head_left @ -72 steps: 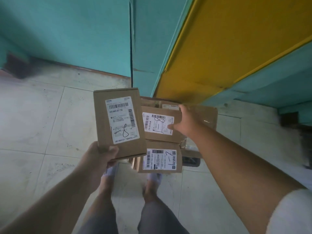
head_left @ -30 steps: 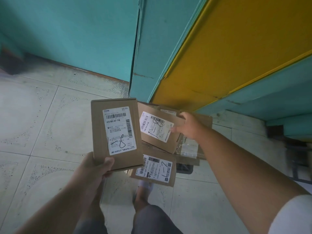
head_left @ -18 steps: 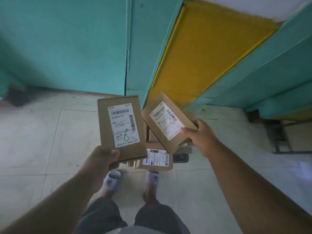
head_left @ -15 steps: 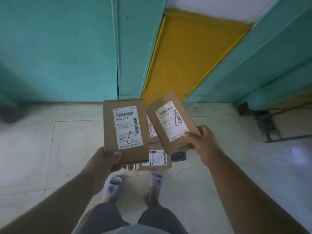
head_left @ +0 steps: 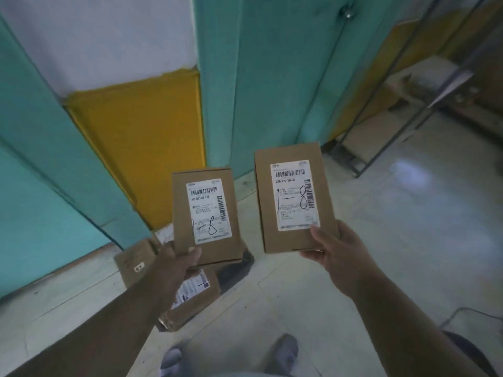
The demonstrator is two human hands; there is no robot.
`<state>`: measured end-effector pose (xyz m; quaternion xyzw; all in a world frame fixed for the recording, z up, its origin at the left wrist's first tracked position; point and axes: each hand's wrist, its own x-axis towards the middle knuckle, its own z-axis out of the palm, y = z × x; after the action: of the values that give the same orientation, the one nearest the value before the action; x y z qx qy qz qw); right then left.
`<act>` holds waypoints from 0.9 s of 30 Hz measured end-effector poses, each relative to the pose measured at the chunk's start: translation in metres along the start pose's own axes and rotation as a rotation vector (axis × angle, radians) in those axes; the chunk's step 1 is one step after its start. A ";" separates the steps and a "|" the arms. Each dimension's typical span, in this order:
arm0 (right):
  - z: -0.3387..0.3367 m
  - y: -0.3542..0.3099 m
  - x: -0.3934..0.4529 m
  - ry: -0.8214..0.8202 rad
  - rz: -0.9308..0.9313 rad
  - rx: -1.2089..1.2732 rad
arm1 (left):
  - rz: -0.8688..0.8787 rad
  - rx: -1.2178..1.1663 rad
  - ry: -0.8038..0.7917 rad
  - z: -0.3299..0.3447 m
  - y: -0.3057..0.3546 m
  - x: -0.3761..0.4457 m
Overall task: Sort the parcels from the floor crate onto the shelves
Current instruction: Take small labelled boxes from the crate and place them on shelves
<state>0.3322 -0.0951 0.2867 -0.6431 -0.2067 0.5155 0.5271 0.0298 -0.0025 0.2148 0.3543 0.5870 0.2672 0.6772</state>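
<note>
Crate (head_left: 239,265) mostly hidden behind held parcel (head_left: 206,216)

Teal wall (head_left: 272,77) w/ yellow panel (head_left: 144,137); tiled floor (head_left: 408,240); cable (head_left: 462,312) at right.

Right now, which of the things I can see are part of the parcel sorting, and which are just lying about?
Part of the job:
- parcel in the left hand, label marked 1-8
- parcel in the right hand, also marked 1-8
- parcels left on the floor
- metal shelf rack, far right

Just lying about:
- cable on the floor
- teal and yellow wall panels
</note>
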 end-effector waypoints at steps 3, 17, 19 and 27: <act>-0.064 -0.022 -0.002 0.010 -0.045 -0.005 | -0.024 -0.013 -0.004 0.079 0.002 0.008; -0.274 -0.097 0.087 0.216 -0.190 0.057 | 0.177 0.383 -0.079 0.356 0.067 0.074; -0.303 -0.109 0.102 0.280 -0.181 0.087 | 0.199 0.429 -0.136 0.398 0.082 0.101; -0.451 -0.159 0.108 0.555 -0.205 0.159 | 0.187 0.476 -0.431 0.628 0.124 0.163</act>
<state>0.8148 -0.1599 0.3410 -0.6920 -0.0778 0.2789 0.6613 0.6816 0.0954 0.2521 0.6034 0.4411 0.1025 0.6564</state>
